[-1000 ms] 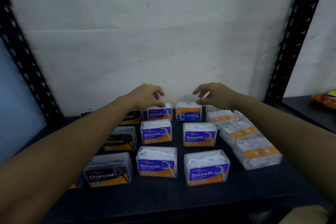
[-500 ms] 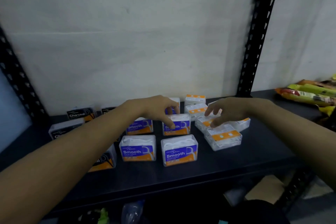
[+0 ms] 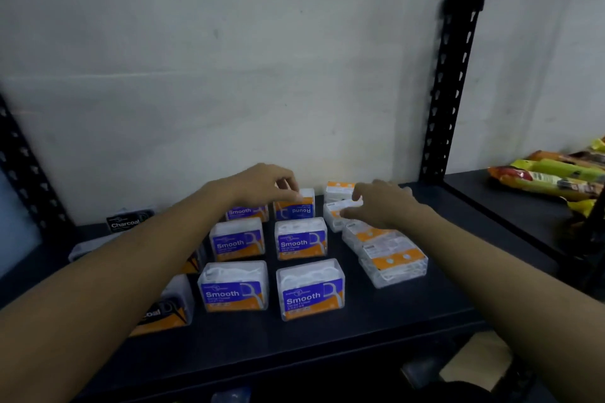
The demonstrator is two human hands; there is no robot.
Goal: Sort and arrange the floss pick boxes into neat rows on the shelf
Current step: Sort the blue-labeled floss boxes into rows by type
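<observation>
We judge the sorting well along but not finished. On the dark shelf (image 3: pixel 360 334) in the lower middle of the frame, four purple Smooth boxes (image 3: pixel 302 291) stand upright in two tidy rows, labels facing us, with a fifth partly hidden behind our left forearm. Behind them, the Round box (image 3: pixel 296 209) stands with its label upside down; our left hand (image 3: pixel 262 185) sits on its top edge, fingers curled down onto it, though we cannot tell whether that grip has actually closed on it or merely rests there. To the right, the orange-topped boxes (image 3: pixel 393 260) lie flat in a column that drifts diagonally toward the lower right, so that line still needs straightening. Our right hand (image 3: pixel 383 203) hovers low over the back of that column, fingers spread and loose, touching or nearly touching one box but holding nothing we can make out. At the left, the black Charcoal boxes (image 3: pixel 126 221) are mostly hidden by our forearm; what shows looks loosely placed. Snack packets (image 3: pixel 550 178) lie on the neighbouring shelf at the right edge.
</observation>
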